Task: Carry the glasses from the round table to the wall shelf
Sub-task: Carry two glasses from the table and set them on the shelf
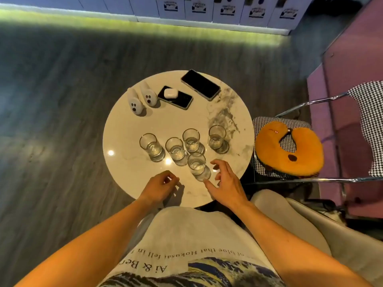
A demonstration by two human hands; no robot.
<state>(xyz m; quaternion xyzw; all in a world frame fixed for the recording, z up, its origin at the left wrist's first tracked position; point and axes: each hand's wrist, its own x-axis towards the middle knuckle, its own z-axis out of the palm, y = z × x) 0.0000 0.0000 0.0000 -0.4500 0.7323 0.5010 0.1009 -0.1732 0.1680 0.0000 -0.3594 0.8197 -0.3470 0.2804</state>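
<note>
Several clear glasses stand upright on the round marble table (128, 129). The nearest glass (198, 165) is close to the table's front edge. Behind it stand a left glass (151, 146), a middle-left glass (176, 150), a middle glass (191, 140) and a right glass (217, 138). My right hand (226, 184) hovers just right of the nearest glass, fingers spread, thumb near its base, holding nothing. My left hand (160, 186) rests over the front edge with fingers loosely curled and nothing in it. The wall shelf is out of view.
At the back of the table lie two white ghost figurines (142, 98), a phone (200, 84) and a second phone (176, 98) with a white earbud case (171, 93) on it. A checkered chair (369, 121) with an orange neck pillow (290, 150) stands to the right.
</note>
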